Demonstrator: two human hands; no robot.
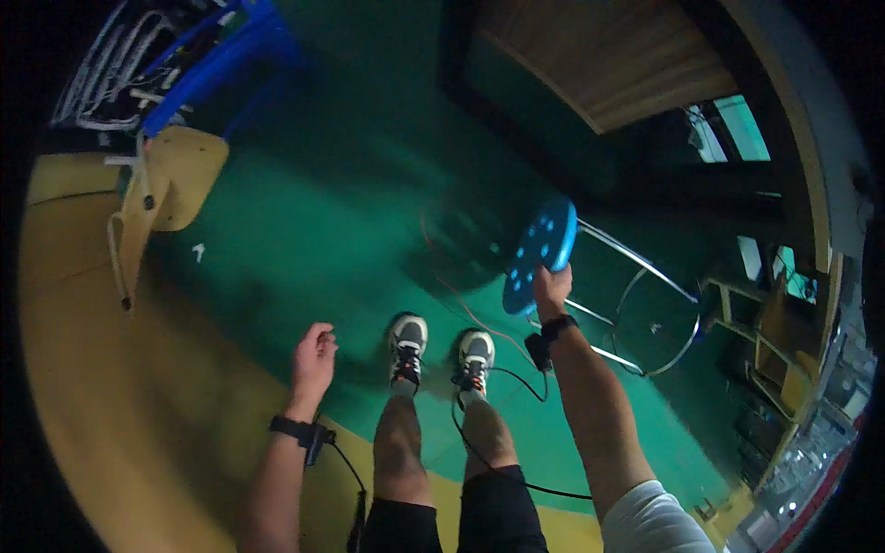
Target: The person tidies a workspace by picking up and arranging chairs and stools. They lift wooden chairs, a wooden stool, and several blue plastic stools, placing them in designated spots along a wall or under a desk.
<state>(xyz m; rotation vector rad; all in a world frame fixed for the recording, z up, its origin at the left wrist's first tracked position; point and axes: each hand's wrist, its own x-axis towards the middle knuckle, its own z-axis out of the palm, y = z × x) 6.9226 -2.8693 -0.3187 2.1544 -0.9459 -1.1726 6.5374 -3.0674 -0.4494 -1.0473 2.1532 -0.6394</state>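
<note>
A round stool with a blue seat (542,241) dotted with pale round holes is tipped on its side, its shiny metal legs and ring pointing right. My right hand (554,288) grips the near edge of that seat; the fingers behind it are partly hidden. Off to the left, my left hand (314,358) hangs apart from everything, its fingers loosely bent with nothing in them. Each wrist carries a black strap with a small device, the left strap (300,429) and the right strap (558,325).
A wooden chair (189,175) lies tipped at far left beside a blue plastic frame (214,64). A wood-topped desk (608,60) stands far right, with another wooden chair (784,355) below. A thin reddish cable (452,293) crosses the green floor (323,230) near my shoes.
</note>
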